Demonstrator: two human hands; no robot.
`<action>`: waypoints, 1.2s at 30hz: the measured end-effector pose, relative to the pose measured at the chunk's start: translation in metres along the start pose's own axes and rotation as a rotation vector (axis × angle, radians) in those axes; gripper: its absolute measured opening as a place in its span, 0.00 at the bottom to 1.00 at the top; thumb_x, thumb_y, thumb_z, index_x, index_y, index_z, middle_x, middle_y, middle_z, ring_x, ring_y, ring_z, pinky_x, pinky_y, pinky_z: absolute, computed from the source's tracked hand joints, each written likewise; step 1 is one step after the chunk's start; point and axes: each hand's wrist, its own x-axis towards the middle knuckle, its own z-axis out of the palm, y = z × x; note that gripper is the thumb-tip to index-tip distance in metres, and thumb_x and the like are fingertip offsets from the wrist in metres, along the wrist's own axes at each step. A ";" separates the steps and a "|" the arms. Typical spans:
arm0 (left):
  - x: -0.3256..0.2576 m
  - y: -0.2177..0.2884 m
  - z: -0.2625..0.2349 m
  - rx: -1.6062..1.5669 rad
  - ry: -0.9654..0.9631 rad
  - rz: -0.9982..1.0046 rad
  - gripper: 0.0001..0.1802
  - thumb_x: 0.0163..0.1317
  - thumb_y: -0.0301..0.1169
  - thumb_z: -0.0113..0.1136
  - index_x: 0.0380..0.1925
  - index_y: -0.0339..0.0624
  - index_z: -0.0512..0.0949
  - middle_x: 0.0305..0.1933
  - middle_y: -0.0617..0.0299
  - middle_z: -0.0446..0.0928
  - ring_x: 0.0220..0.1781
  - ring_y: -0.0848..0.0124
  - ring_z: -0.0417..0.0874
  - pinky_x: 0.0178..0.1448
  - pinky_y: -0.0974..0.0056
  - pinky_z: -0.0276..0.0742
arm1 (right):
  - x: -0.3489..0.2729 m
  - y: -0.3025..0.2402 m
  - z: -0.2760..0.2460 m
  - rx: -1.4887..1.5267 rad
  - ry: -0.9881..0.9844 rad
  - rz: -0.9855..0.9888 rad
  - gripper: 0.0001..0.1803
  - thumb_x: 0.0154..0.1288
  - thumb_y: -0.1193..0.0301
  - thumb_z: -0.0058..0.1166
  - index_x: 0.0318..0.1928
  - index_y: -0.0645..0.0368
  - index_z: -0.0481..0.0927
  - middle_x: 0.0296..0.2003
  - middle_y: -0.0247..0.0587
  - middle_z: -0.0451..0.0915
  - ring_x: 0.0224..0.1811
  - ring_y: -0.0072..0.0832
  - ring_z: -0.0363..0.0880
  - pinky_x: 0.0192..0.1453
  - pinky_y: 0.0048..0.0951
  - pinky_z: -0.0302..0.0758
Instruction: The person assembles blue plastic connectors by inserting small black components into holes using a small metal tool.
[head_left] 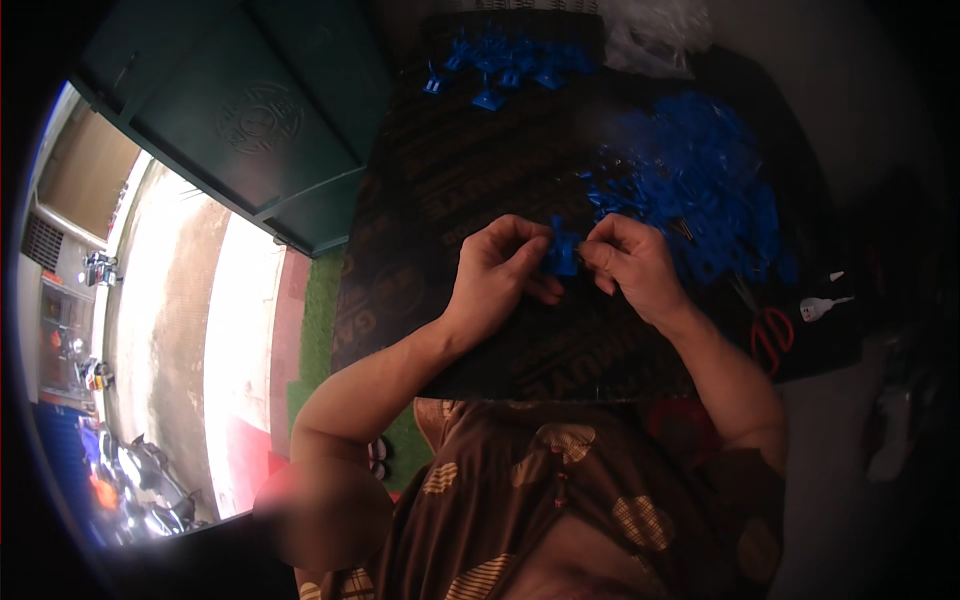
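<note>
Over the dark table (430,300), my left hand (503,262) pinches a small blue plastic part (563,250) between thumb and fingers. My right hand (632,262) is closed at the part's right side, its thumb and fingertips pressed together. A tiny thin piece seems to show at those fingertips, too small to name. Just beyond my right hand spreads a large heap of loose blue plastic pieces (700,180). Farther back on the left, several blue pieces with flat bases (488,97) stand in a group.
Red-handled scissors (771,340) lie at the table's right edge, near a small white plastic item (820,308). A clear plastic bag (655,35) sits at the back. On the left are a dark green metal door (240,110) and a bright opening with parked motorbikes (145,480) outside.
</note>
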 end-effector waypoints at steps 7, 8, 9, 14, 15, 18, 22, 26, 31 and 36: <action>0.000 0.003 0.003 -0.014 0.009 0.031 0.10 0.67 0.25 0.50 0.45 0.31 0.70 0.35 0.55 0.78 0.27 0.70 0.83 0.29 0.69 0.83 | 0.000 0.003 0.002 -0.063 0.030 -0.056 0.07 0.65 0.72 0.56 0.29 0.58 0.76 0.19 0.27 0.72 0.16 0.11 0.67 0.17 0.12 0.63; 0.000 0.003 0.003 -0.013 0.008 0.031 0.10 0.67 0.25 0.50 0.45 0.31 0.70 0.35 0.55 0.78 0.27 0.70 0.83 0.29 0.69 0.83 | 0.000 0.003 0.002 -0.059 0.033 -0.066 0.07 0.65 0.72 0.56 0.29 0.58 0.76 0.19 0.27 0.72 0.16 0.11 0.67 0.17 0.12 0.62; 0.000 0.002 0.001 -0.014 -0.009 0.003 0.10 0.67 0.25 0.50 0.45 0.31 0.70 0.35 0.55 0.78 0.27 0.70 0.83 0.29 0.69 0.83 | -0.001 0.004 0.002 -0.055 0.036 -0.076 0.07 0.65 0.72 0.56 0.29 0.58 0.76 0.19 0.27 0.72 0.16 0.11 0.66 0.17 0.12 0.62; 0.001 0.000 0.000 -0.029 -0.037 -0.037 0.09 0.67 0.26 0.50 0.44 0.32 0.71 0.34 0.55 0.78 0.27 0.69 0.83 0.29 0.69 0.83 | -0.001 0.000 0.001 -0.100 0.043 -0.061 0.06 0.64 0.73 0.56 0.29 0.59 0.76 0.19 0.27 0.72 0.17 0.11 0.67 0.18 0.12 0.62; 0.001 0.001 0.000 -0.044 -0.039 -0.047 0.09 0.67 0.27 0.51 0.43 0.32 0.71 0.34 0.55 0.78 0.27 0.69 0.83 0.29 0.69 0.83 | -0.002 -0.001 0.001 -0.116 0.037 -0.042 0.05 0.64 0.75 0.55 0.30 0.59 0.76 0.20 0.28 0.73 0.18 0.12 0.67 0.19 0.12 0.63; 0.001 0.002 0.000 -0.042 -0.048 -0.057 0.10 0.68 0.31 0.52 0.42 0.33 0.72 0.32 0.56 0.78 0.27 0.68 0.84 0.28 0.68 0.83 | -0.002 -0.001 0.001 -0.145 0.033 -0.057 0.05 0.63 0.75 0.55 0.30 0.59 0.76 0.20 0.28 0.72 0.18 0.12 0.67 0.19 0.12 0.63; 0.002 0.005 0.001 -0.059 -0.036 -0.095 0.15 0.69 0.38 0.51 0.40 0.35 0.72 0.30 0.56 0.78 0.26 0.68 0.84 0.27 0.68 0.83 | -0.002 0.000 0.002 -0.162 0.039 -0.071 0.05 0.63 0.75 0.56 0.30 0.59 0.76 0.20 0.28 0.72 0.18 0.12 0.67 0.19 0.13 0.63; 0.002 0.003 0.000 -0.067 -0.014 -0.093 0.17 0.69 0.41 0.49 0.38 0.35 0.71 0.28 0.56 0.78 0.24 0.69 0.83 0.25 0.68 0.82 | -0.002 0.002 0.004 -0.185 0.028 -0.133 0.05 0.62 0.76 0.57 0.29 0.59 0.76 0.20 0.28 0.72 0.18 0.11 0.67 0.19 0.13 0.62; 0.002 0.002 -0.001 -0.010 -0.013 -0.114 0.17 0.69 0.41 0.51 0.37 0.35 0.71 0.27 0.56 0.77 0.22 0.69 0.83 0.23 0.70 0.81 | -0.002 0.003 0.004 -0.207 0.005 -0.146 0.06 0.62 0.76 0.58 0.28 0.59 0.76 0.20 0.27 0.73 0.18 0.11 0.67 0.19 0.13 0.62; 0.001 0.004 -0.001 0.021 0.011 -0.105 0.17 0.68 0.40 0.52 0.38 0.33 0.71 0.24 0.58 0.76 0.20 0.70 0.82 0.21 0.71 0.80 | -0.003 0.000 0.006 -0.209 -0.020 -0.163 0.05 0.61 0.77 0.58 0.29 0.59 0.76 0.19 0.26 0.72 0.17 0.11 0.67 0.19 0.13 0.61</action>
